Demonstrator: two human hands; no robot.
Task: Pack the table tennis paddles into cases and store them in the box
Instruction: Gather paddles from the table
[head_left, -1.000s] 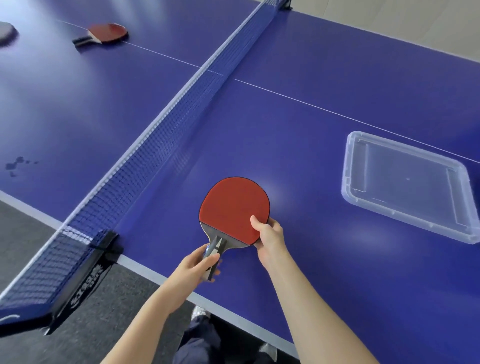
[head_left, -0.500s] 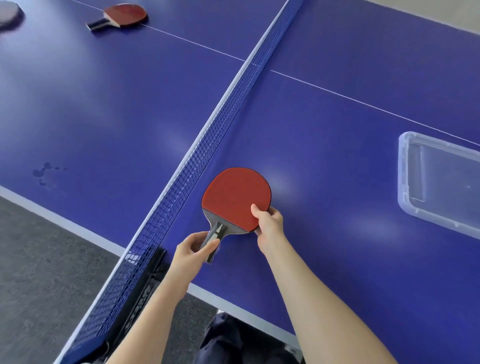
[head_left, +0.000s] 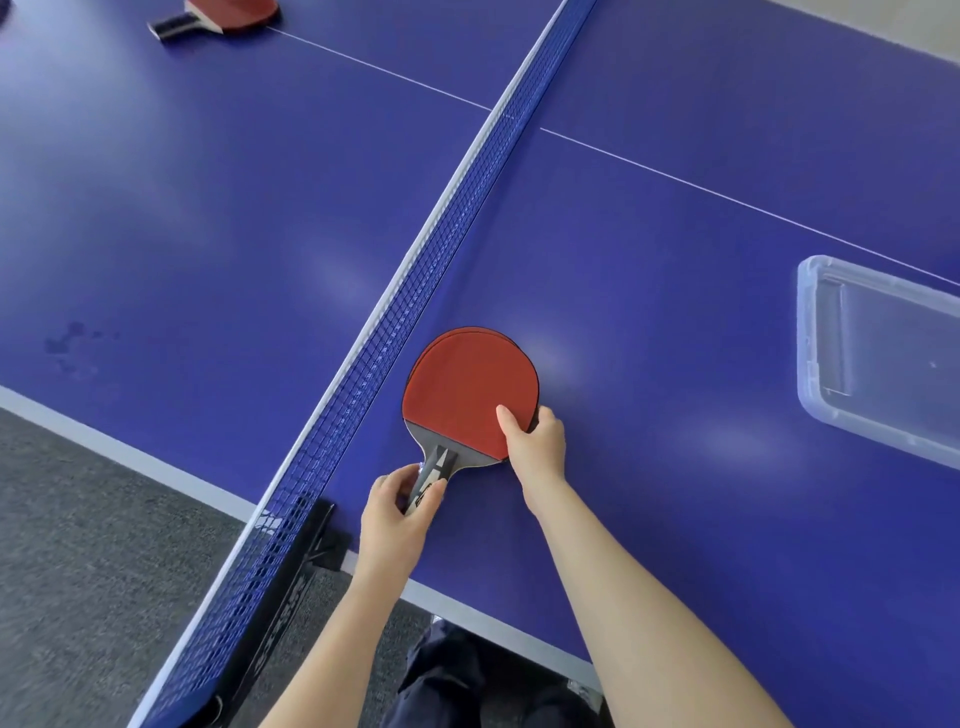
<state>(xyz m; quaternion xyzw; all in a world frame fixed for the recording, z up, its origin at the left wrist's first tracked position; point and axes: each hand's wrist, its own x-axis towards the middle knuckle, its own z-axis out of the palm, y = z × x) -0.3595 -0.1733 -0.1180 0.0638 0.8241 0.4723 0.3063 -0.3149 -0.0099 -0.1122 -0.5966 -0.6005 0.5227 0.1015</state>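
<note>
A red-faced paddle lies on the blue table just right of the net, handle pointing toward me. A dark edge shows behind its blade on the right; I cannot tell if it is a case or another paddle. My left hand pinches the paddle's handle between thumb and fingers. My right hand grips the blade's lower right edge, thumb on the red face. A clear plastic box stands empty at the right edge. A second red paddle lies at the far top left, partly cut off.
The blue net runs diagonally across the table, its black clamp at the near edge. Grey carpet lies below the table at left. My dark trouser legs show at the bottom centre.
The view has swung left, so the box slid toward the right edge and the far paddle toward the top. Both hands keep their hold on the paddle.
</note>
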